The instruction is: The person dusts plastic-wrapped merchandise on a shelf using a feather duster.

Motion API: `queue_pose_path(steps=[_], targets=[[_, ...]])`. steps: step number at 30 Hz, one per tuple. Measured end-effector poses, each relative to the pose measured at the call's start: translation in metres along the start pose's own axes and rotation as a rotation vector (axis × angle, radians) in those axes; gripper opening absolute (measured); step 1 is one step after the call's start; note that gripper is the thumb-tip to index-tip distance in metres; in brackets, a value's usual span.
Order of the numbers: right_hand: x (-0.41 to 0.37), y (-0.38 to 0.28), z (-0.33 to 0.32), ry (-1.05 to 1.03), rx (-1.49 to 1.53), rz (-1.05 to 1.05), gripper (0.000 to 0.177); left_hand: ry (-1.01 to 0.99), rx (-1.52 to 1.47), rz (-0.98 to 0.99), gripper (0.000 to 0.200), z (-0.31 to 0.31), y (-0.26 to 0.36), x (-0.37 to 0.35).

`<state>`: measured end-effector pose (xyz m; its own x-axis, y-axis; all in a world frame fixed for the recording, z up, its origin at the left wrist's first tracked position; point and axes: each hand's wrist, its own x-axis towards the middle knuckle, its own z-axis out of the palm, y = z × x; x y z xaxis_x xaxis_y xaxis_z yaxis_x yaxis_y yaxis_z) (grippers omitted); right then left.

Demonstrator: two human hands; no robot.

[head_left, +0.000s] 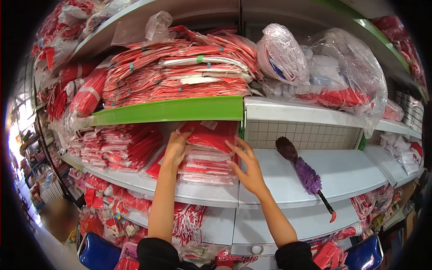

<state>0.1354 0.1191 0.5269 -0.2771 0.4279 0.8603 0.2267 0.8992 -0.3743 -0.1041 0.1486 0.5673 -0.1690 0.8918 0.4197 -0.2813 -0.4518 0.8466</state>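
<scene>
On the middle shelf stands a stack of flat, plastic-wrapped packets (207,164) in red and white. A red plastic-wrapped packet (210,137) with a small white label lies on top of it. My left hand (176,147) has its fingers closed at the upper left edge of that red packet. At the stack's right side is my right hand (247,166), open, its fingers spread and the tips against the packets' edge. What the folded packets contain cannot be made out.
Another pile of red packets (119,148) lies to the left. Above, a green-edged shelf (180,110) bears more red packets (202,74). A purple duster (306,173) lies on the right shelf, its handle over the edge. Blue chairs (96,252) stand below; a person (58,218) is at lower left.
</scene>
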Motion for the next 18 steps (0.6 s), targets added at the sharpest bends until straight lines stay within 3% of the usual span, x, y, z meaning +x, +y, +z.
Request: queue_pose_path(steps=[4, 5, 11, 15, 18], targets=[[0.013, 0.012, 0.017, -0.018, -0.191, -0.008, 0.035, -0.052, 0.127, -0.067, 0.055, 0.005, 0.009, 0.003], [0.016, 0.010, 0.022, 0.085, -0.172, -0.013, 0.027, -0.084, 0.193, -0.070, 0.057, -0.002, 0.008, 0.007], [0.028, 0.021, 0.032, 0.195, -0.193, -0.025, 0.023, -0.111, 0.374, 0.056, 0.061, -0.011, 0.022, 0.001], [0.034, 0.025, 0.037, 0.137, -0.103, 0.042, 0.022, -0.108, 0.393, 0.120, 0.063, -0.014, 0.018, -0.001], [0.033, 0.027, 0.035, 0.134, -0.074, 0.004, 0.021, 0.003, 0.443, 0.126, 0.057, -0.012, 0.011, -0.011]])
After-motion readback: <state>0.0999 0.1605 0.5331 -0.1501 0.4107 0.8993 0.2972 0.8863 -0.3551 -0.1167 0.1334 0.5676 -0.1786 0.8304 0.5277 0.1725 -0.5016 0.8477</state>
